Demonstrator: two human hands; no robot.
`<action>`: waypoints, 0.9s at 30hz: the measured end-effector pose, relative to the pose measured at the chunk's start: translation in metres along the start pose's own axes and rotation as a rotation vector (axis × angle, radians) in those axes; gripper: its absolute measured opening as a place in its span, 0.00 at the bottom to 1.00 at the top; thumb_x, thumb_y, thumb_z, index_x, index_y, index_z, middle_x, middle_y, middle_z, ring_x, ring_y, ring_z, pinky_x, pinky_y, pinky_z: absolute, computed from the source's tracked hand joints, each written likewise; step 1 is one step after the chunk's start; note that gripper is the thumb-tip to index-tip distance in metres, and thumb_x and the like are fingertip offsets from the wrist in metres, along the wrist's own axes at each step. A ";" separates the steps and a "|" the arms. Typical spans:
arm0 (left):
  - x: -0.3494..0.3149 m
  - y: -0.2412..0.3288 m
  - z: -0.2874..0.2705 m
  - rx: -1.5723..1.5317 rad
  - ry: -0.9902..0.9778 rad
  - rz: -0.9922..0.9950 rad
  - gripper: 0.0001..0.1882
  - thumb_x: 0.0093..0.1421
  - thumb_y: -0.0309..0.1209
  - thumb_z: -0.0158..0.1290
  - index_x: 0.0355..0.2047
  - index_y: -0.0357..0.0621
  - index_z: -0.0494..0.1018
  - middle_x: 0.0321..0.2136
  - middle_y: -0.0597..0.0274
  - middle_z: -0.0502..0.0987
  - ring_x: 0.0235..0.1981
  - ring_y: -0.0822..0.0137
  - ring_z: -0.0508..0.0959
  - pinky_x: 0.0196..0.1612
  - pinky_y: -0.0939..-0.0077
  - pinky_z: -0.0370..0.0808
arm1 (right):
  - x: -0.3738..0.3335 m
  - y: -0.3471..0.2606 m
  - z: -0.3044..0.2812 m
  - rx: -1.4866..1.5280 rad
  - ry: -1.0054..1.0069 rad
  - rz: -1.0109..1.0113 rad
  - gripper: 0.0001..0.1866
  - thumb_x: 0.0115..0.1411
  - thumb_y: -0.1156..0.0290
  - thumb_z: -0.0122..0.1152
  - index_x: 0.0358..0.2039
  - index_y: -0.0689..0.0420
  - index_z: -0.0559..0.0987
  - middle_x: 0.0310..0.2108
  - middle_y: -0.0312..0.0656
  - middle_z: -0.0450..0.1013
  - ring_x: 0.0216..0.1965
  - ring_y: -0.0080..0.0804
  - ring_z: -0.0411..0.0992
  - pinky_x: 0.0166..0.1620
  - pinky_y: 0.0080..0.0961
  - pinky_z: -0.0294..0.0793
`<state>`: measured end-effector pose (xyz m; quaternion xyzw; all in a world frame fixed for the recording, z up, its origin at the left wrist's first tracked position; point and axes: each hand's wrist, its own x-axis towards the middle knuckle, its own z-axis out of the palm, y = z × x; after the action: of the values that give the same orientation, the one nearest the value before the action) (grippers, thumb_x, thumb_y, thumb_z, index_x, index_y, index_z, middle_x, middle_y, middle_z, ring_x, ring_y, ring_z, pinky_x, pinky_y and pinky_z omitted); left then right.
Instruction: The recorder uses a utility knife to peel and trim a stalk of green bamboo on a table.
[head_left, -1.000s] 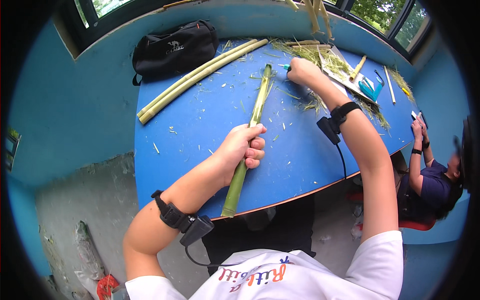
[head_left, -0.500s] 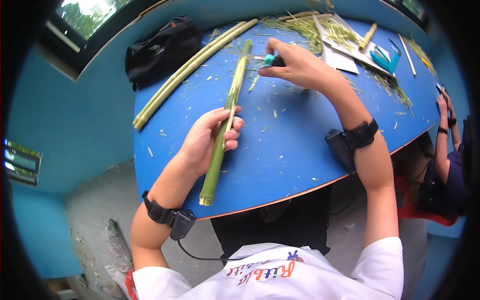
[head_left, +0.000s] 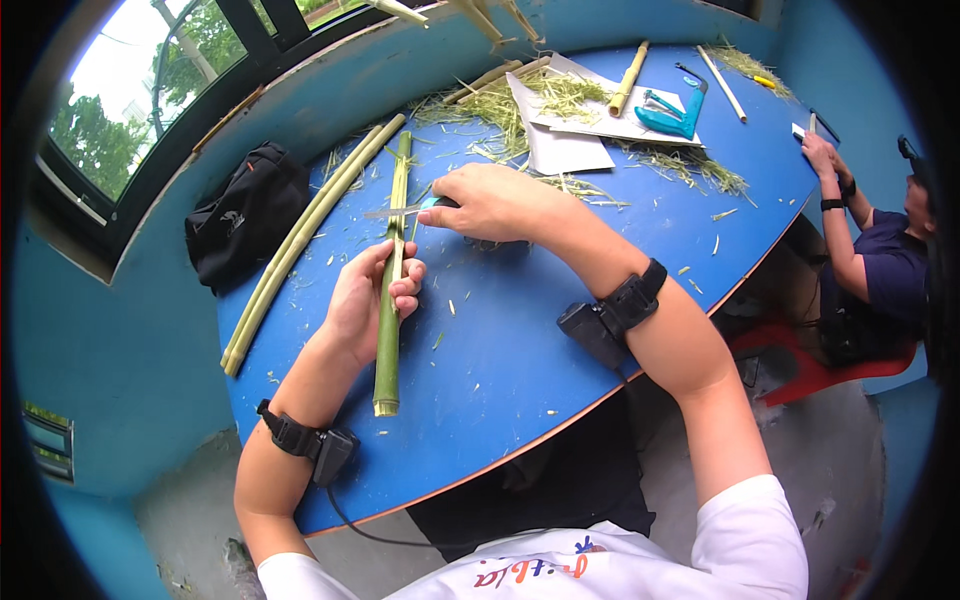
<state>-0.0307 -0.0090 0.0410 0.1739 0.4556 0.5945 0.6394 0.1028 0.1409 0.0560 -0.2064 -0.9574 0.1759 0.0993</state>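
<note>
A green bamboo length (head_left: 386, 350) is clasped in my left hand (head_left: 362, 295), its lower end toward me. Its far part is pared to a pale yellow-green. My right hand (head_left: 495, 203) is closed on a knife (head_left: 436, 207) with a turquoise and black handle. The thin blade lies across the pared part of the bamboo, just beyond my left fingers. Small green shavings are scattered on the blue table (head_left: 500, 330) around both hands.
Two long bamboo poles (head_left: 300, 238) lie left, beside a black bag (head_left: 252, 218). Farther back are shavings (head_left: 490, 112), white sheets (head_left: 570, 150), a short bamboo piece (head_left: 628, 82), a teal hacksaw (head_left: 680, 118) and a thin stick (head_left: 722, 85). Another person (head_left: 870, 250) sits at right.
My right hand has brought the knife down the bamboo, nearer my left hand. The view has shifted, showing more window and more of the other person.
</note>
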 end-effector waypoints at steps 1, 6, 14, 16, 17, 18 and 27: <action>0.001 0.000 -0.001 -0.014 -0.043 0.007 0.12 0.63 0.36 0.39 0.39 0.39 0.63 0.23 0.65 0.67 0.15 0.83 0.61 0.16 0.91 0.63 | 0.000 0.000 -0.001 -0.011 -0.005 0.003 0.27 0.58 0.49 0.48 0.31 0.65 0.76 0.31 0.57 0.72 0.37 0.52 0.71 0.40 0.42 0.69; 0.009 -0.009 -0.003 -0.136 -0.218 -0.016 0.10 0.65 0.35 0.38 0.39 0.41 0.60 0.23 0.64 0.67 0.17 0.81 0.60 0.19 0.88 0.61 | -0.014 0.002 -0.003 0.083 -0.019 0.044 0.26 0.59 0.51 0.48 0.28 0.67 0.75 0.26 0.57 0.71 0.32 0.52 0.70 0.36 0.41 0.67; 0.009 -0.011 -0.005 -0.220 -0.209 -0.061 0.07 0.64 0.34 0.40 0.34 0.44 0.60 0.20 0.67 0.64 0.15 0.83 0.58 0.14 0.91 0.58 | -0.013 -0.004 0.002 0.055 -0.012 0.033 0.26 0.56 0.50 0.50 0.28 0.66 0.75 0.25 0.56 0.71 0.30 0.52 0.70 0.34 0.40 0.67; 0.011 -0.010 -0.003 -0.272 -0.214 -0.087 0.07 0.64 0.33 0.40 0.32 0.44 0.59 0.18 0.68 0.62 0.13 0.85 0.57 0.11 0.93 0.55 | -0.011 -0.003 0.004 0.085 -0.019 0.044 0.25 0.56 0.50 0.51 0.28 0.65 0.75 0.25 0.55 0.72 0.30 0.52 0.70 0.34 0.40 0.67; 0.012 -0.009 -0.005 -0.273 -0.212 -0.085 0.07 0.64 0.33 0.40 0.32 0.44 0.59 0.18 0.68 0.62 0.13 0.85 0.57 0.11 0.93 0.55 | -0.009 -0.005 0.006 0.073 0.012 0.047 0.25 0.56 0.51 0.51 0.28 0.65 0.75 0.26 0.55 0.72 0.31 0.52 0.70 0.34 0.40 0.67; 0.014 -0.008 -0.008 -0.275 -0.214 -0.093 0.07 0.64 0.33 0.40 0.32 0.45 0.59 0.18 0.68 0.61 0.12 0.85 0.56 0.11 0.93 0.55 | -0.007 -0.005 0.008 0.061 0.043 0.051 0.25 0.55 0.51 0.51 0.28 0.65 0.76 0.26 0.56 0.72 0.31 0.53 0.70 0.35 0.41 0.67; 0.010 -0.010 0.002 -0.154 -0.162 -0.068 0.07 0.63 0.33 0.40 0.32 0.45 0.58 0.18 0.69 0.61 0.13 0.86 0.56 0.11 0.94 0.56 | 0.000 0.011 0.007 0.030 0.180 0.143 0.25 0.56 0.52 0.52 0.26 0.67 0.75 0.25 0.58 0.72 0.31 0.54 0.71 0.35 0.42 0.68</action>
<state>-0.0245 -0.0012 0.0301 0.1563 0.3607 0.5898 0.7054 0.1048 0.1479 0.0452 -0.2876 -0.9247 0.1776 0.1752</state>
